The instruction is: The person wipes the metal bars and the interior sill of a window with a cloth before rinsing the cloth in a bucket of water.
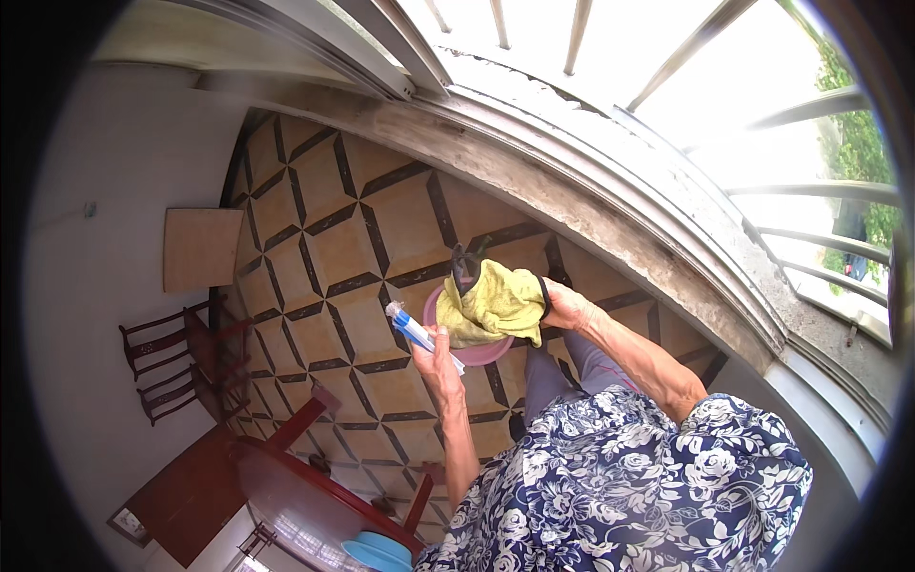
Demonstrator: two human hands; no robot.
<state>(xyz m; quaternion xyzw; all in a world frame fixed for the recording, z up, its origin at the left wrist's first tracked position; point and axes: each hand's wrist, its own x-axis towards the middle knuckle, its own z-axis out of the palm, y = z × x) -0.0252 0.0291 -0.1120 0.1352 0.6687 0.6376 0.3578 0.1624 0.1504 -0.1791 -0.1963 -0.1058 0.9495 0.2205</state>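
My left hand (438, 363) holds a slim blue-and-white brush (418, 334) with a pale, frayed tip pointing up and away to the left. A yellow cloth (493, 304) with a dark edging hangs from my right hand (568, 306), bunched and spread toward my left fingers. Dark pieces stick up at its far side; I cannot tell what they are. Behind and below the cloth is a pink basin (486, 355), mostly covered by it, so its contents are hidden.
A window ledge (607, 243) with a sliding track and metal bars (675, 53) runs along my right. To the left stand wooden chairs (204, 350), a leaning board (202, 250) and a red table (300, 493) bearing a blue basin (379, 550). Below is patterned tile floor (347, 250).
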